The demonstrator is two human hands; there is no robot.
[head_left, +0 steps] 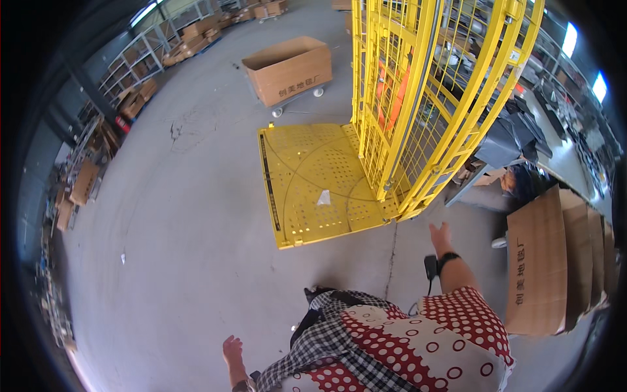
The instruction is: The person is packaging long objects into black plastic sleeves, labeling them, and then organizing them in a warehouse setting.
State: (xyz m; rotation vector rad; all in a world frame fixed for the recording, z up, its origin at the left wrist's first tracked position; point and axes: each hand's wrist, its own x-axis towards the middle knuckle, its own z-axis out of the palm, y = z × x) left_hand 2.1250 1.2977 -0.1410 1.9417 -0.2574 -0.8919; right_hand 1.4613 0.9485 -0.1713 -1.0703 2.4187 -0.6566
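My right hand [441, 236] reaches forward over the floor, fingers apart and holding nothing. Just beyond it stands a yellow metal cage lift with mesh walls [418, 117]. Its perforated yellow platform [307, 176] lies low to the floor, and the hand is near its right corner without touching it. A small white scrap [324, 197] rests on the platform. At the lower left my left hand [232, 353] hangs over the bare floor, its fingers loosely bent and apart with nothing in them.
A big cardboard box [290, 70] sits on a wheeled dolly [297, 100] beyond the platform. Flattened cartons [535, 264] stand upright at my right, near a cluttered workbench [555, 130]. Cartons [85, 183] and shelving line the left wall. Another white scrap [123, 258] lies on the floor.
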